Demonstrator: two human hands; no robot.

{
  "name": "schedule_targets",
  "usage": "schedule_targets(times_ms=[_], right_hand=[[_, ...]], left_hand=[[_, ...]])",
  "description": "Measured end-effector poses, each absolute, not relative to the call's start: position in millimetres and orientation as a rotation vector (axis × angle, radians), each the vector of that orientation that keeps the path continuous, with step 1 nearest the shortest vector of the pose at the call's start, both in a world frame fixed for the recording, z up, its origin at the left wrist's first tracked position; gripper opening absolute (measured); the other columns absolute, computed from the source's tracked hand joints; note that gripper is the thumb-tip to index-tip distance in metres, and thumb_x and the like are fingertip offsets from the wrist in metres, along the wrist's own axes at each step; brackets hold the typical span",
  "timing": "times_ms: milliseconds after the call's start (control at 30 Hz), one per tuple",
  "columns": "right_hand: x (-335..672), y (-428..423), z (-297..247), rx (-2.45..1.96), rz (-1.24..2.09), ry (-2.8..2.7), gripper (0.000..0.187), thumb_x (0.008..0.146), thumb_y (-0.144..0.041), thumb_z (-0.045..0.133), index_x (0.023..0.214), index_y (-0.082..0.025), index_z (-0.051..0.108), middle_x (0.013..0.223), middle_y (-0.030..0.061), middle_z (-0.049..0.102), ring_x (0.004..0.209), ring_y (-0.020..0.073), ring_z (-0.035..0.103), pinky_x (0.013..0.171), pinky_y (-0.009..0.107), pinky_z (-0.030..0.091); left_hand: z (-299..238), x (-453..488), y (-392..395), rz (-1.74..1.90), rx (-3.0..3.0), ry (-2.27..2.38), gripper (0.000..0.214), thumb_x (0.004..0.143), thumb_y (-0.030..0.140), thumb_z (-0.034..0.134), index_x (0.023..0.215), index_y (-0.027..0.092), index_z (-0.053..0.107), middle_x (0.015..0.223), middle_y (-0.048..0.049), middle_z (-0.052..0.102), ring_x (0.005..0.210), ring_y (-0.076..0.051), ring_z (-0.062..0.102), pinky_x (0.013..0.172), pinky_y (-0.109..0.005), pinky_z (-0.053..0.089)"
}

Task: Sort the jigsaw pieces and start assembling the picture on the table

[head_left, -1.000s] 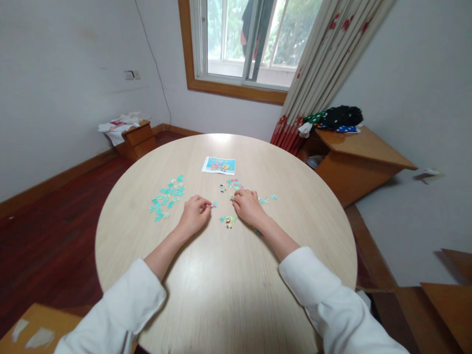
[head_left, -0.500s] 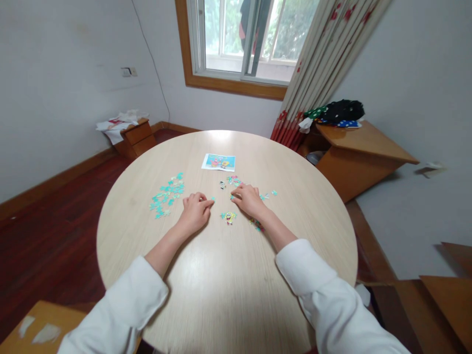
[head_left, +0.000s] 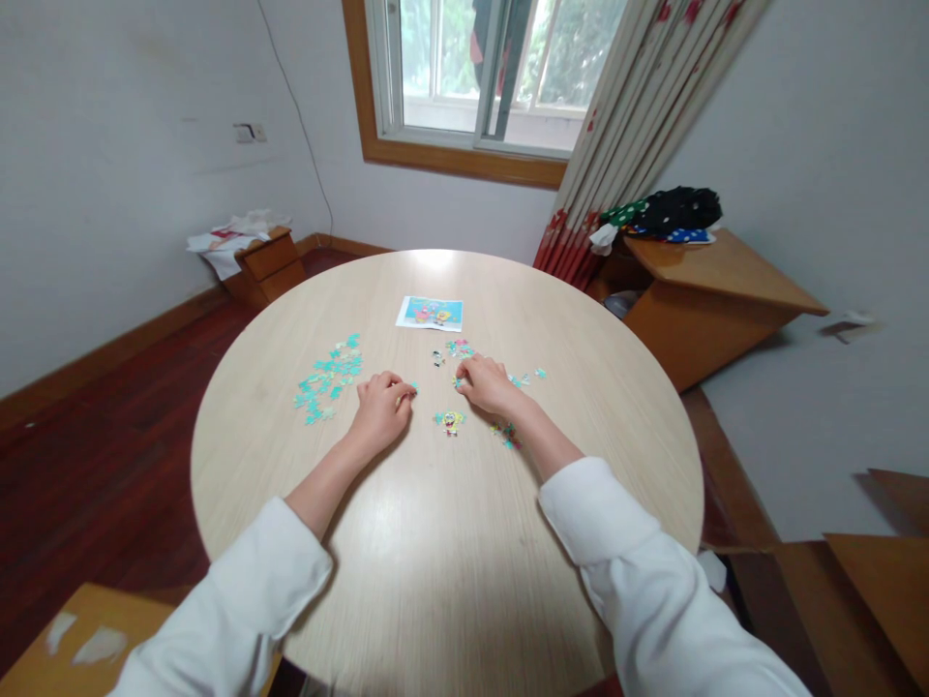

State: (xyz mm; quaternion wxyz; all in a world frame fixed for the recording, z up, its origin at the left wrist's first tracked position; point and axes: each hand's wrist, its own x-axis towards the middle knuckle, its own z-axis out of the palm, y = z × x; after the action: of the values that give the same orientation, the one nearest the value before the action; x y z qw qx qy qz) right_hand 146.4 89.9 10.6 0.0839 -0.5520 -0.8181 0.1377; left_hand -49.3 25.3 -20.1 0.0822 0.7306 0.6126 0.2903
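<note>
My left hand (head_left: 382,411) rests on the table, its fingers pinched on a small turquoise jigsaw piece (head_left: 413,389). Across from it, my right hand (head_left: 488,383) is closed with its fingertips on a small jigsaw piece (head_left: 458,382), green and yellow in colour. Between and just below the hands lies a joined cluster of pieces (head_left: 450,422) showing a yellow cartoon figure. A loose pile of turquoise pieces (head_left: 330,378) spreads left of my left hand. More colourful pieces (head_left: 459,348) lie just beyond my right hand, and others (head_left: 506,435) sit partly beside my right forearm.
All this is on a round wooden table (head_left: 406,561). A printed picture sheet (head_left: 434,314) lies toward its far side. A wooden cabinet (head_left: 726,290) with clothes (head_left: 674,215) on it stands at the right, a small drawer unit (head_left: 270,263) at the far left.
My left hand has drawn slightly left with the turquoise piece, which is now more hidden by the fingers. The right hand stays near the same spot. The whole view has shifted slightly.
</note>
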Motion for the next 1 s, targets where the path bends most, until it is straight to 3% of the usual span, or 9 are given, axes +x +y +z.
schedule_targets(times_ms=[267,567,767,1000], right_hand=[[148,84,4,-1.438,0.596,-2.239,0.017,0.074,-0.005,0.059,0.085,-0.017,0.061,0.078,0.0014,0.066,0.074,0.0142,0.059,0.078,0.03,0.04],[145,66,-1,-1.23,1.014,-1.85,0.01,0.071,-0.009,0.055,0.076,-0.017,0.06,0.067,-0.0006,0.064,0.065,0.0119,0.061,0.064,0.025,0.046],[144,52,0,-1.103,1.357,-1.624,0.013,0.064,-0.018,0.068,0.07,-0.018,0.057,0.058,-0.0026,0.062,0.056,0.0115,0.059,0.058,0.025,0.046],[143,42,4,-1.096,1.494,-1.501,0.017,0.06,-0.017,0.07,0.069,-0.018,0.056,0.055,-0.004,0.061,0.052,0.0098,0.058,0.053,0.022,0.042]], left_hand=[[-14,-47,25,0.936,2.133,1.807,0.017,0.081,0.02,0.05,0.083,0.019,0.068,0.09,-0.0075,0.065,0.093,-0.023,0.056,0.087,-0.04,0.033],[-4,-41,19,1.058,2.059,1.606,0.009,0.077,0.022,0.062,0.085,0.019,0.065,0.084,-0.0035,0.07,0.075,-0.017,0.059,0.081,-0.034,0.041],[1,-35,10,1.078,2.09,1.431,0.019,0.074,0.025,0.069,0.092,0.02,0.065,0.09,-0.0044,0.07,0.08,-0.017,0.059,0.081,-0.033,0.042],[-1,-34,11,1.058,2.176,1.393,0.021,0.073,0.026,0.072,0.092,0.02,0.067,0.089,-0.0057,0.07,0.086,-0.019,0.059,0.08,-0.033,0.042]])
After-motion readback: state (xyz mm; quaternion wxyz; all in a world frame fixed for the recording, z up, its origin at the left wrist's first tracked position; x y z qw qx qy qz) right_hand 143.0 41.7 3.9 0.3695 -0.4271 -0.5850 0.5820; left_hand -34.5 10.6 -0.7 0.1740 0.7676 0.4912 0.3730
